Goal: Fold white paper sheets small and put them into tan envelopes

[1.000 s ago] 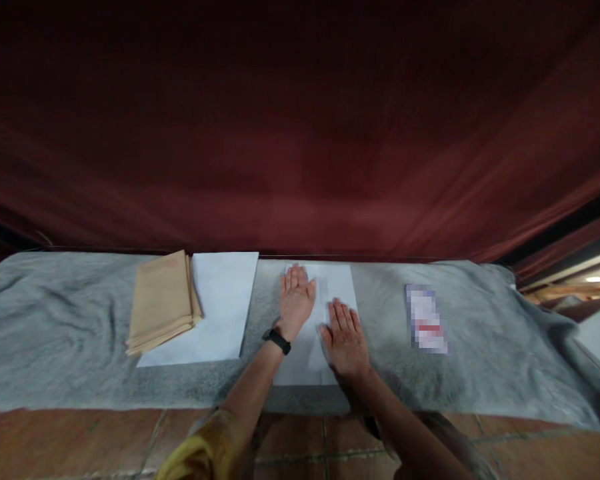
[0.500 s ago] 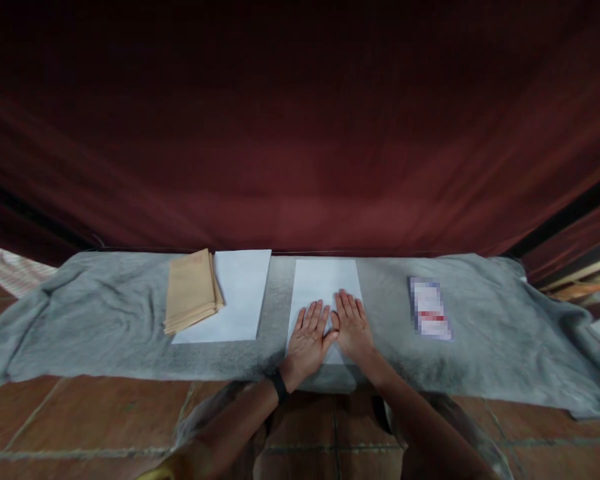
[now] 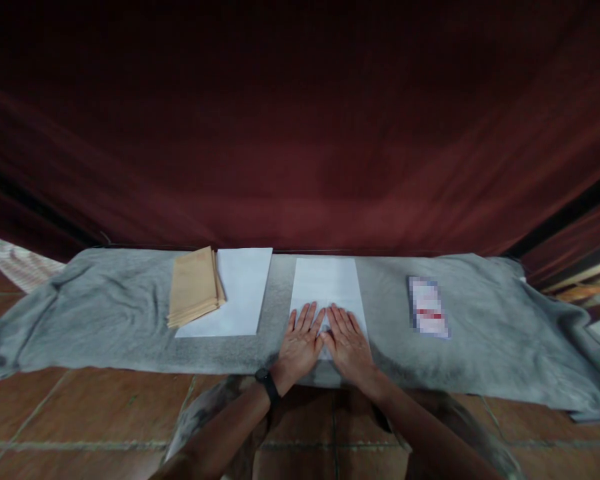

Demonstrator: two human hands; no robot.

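A white sheet of paper (image 3: 326, 283) lies lengthwise on a grey cloth (image 3: 105, 313). My left hand (image 3: 300, 343) rests flat on the sheet's near end, fingers stretched out, a black band on its wrist. My right hand (image 3: 350, 343) lies flat beside it, thumbs nearly touching, fingers spread over the paper's near right part. Neither hand holds anything.
To the left lie a second white sheet (image 3: 237, 293) and a stack of tan envelopes (image 3: 194, 288) partly over it. A small blurred printed card (image 3: 427, 308) lies to the right. A dark red curtain (image 3: 300, 133) hangs behind. Brown floor tiles (image 3: 80, 420) run in front.
Both hands slid toward me along the sheet and came together side by side at its near end. The view shifted a little, so the cloth sits farther away.
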